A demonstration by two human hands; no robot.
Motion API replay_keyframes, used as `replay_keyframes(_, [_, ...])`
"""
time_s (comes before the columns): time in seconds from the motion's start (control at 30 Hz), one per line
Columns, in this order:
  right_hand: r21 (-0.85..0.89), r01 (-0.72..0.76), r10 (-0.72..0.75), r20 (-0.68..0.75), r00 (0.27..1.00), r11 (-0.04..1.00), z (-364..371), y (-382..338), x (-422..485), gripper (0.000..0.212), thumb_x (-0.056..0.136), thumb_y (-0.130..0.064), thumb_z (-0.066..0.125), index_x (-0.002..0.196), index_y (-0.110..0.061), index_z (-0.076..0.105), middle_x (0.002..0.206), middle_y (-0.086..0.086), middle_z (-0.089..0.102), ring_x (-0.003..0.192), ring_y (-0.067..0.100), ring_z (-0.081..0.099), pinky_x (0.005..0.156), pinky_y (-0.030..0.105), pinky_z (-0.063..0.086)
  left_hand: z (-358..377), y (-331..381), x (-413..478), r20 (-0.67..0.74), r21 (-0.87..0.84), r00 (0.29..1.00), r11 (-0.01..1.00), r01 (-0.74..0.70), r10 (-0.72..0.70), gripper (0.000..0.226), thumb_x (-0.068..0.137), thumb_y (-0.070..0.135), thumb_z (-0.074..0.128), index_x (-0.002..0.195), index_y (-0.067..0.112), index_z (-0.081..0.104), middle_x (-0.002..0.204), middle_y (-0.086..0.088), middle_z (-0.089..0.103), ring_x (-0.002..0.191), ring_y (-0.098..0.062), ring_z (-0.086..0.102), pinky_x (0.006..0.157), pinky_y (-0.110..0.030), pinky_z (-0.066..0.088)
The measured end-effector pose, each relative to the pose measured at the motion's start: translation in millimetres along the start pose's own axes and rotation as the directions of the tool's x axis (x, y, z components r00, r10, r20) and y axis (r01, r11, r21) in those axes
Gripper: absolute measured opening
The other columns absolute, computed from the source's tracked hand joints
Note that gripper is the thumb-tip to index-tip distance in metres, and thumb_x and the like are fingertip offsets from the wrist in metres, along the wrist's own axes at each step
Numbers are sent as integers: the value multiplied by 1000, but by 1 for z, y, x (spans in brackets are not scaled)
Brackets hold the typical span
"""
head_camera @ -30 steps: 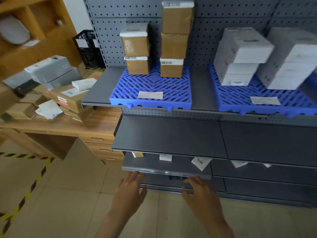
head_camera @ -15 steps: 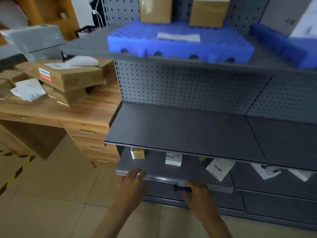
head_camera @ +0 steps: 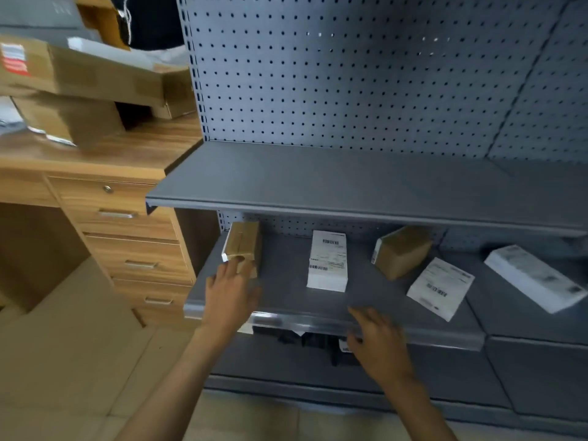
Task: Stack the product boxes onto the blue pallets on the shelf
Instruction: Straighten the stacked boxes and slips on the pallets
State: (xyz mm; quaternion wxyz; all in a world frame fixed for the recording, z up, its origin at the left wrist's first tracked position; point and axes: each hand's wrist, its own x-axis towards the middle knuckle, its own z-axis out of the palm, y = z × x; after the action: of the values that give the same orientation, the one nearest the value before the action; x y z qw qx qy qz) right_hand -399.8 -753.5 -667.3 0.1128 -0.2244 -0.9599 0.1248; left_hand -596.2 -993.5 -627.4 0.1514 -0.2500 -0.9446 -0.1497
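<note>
**Five boxes on the low shelf, the left one first**

Five product boxes sit on the low shelf (head_camera: pixel 286 291): a brown box (head_camera: pixel 242 243) at the left end, a white box (head_camera: pixel 327 261) in the middle, a second brown box (head_camera: pixel 402 251) set askew beyond it, then a flat white box (head_camera: pixel 440 288) and a far white box (head_camera: pixel 534 276). The blue pallets are out of view, somewhere above.

I judge the step in hand to be picking up the brown box on the left. To do it well I want my thumb on one side and my fingers on the other, across its narrow width. I should draw it forward before lifting, since the upper shelf (head_camera: pixel 318 183) overhangs and could knock it loose.

My left hand (head_camera: pixel 229 291) is not gripping yet. Its fingers (head_camera: pixel 230 269) are straight and slightly spread, the tips just touching the box's near face, the thumb held out to the side. My right hand (head_camera: pixel 378 338) hovers over the shelf's front lip – fingers loosely spread, holding nothing. To the left, the wooden bench (head_camera: pixel 127 148) carries larger cartons, blurred.
</note>
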Motion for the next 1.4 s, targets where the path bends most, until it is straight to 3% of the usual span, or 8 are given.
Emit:
replay_keyframes(0.3, [-57,-21,15,-96,995,998,28,3,7,37,81,-34,78,117,-34,74,115,-7,73,101,22,70,85,49,53,32,1,64,-21,-69,970,969,239,-240,51,90,57,63,132,28,56,142,-11,44,130,-41,43,101,-62,43])
replay_keyframes(0.47, [-66,-40,35,-77,996,997,31,-2,7,37,75,-37,82,110,-33,73,106,-7,71,94,23,69,86,54,53,30,5,71,12,-181,972,956,232,-234,48,86,27,74,131,18,61,140,-14,43,121,-46,45,97,-62,48])
replay_keyframes(0.7, [-53,-46,41,-103,994,998,37,-3,6,38,68,-34,87,103,-30,71,96,-7,67,91,22,67,87,55,53,39,23,45,-82,179,995,983,-37,52,68,61,17,89,122,20,60,136,-16,49,112,-45,54,84,-59,52])
replay_keyframes(0.8, [-63,-32,25,-122,992,997,40,-1,6,41,66,-33,90,103,-29,71,94,-7,66,89,23,66,83,54,55,48,28,31,-81,180,981,971,-158,174,85,70,41,87,143,27,46,144,-10,51,117,-37,57,87,-56,50])
replay_keyframes(0.9, [-73,-27,18,-131,991,997,41,0,5,43,66,-33,90,104,-29,72,96,-6,66,90,23,66,83,55,55,57,24,29,-128,173,968,966,-191,215,75,78,55,79,142,27,51,129,-2,61,111,-29,60,86,-52,49])
replay_keyframes(1.13, [-77,-54,45,-119,992,996,42,2,8,40,71,-34,88,108,-31,72,98,-8,66,92,21,67,86,57,54,65,3,45,-59,-176,990,975,-136,128,60,83,50,76,137,28,61,135,2,57,122,-26,44,91,-51,52])
replay_keyframes(1.27, [-198,-69,49,-105,993,978,32,-9,11,35,73,-50,83,102,-32,74,97,-9,72,97,20,69,100,65,44,64,16,38,-76,-207,997,978,-25,9,59,81,42,79,136,28,62,139,3,55,126,-25,41,91,-49,48])
replay_keyframes(1.4, [-181,-41,13,-150,989,983,15,-32,43,38,90,-60,62,117,-34,68,113,-7,72,116,20,60,102,51,42,70,24,34,-95,-230,993,972,46,-70,58,80,41,78,135,30,62,141,7,54,128,-22,42,91,-46,43])
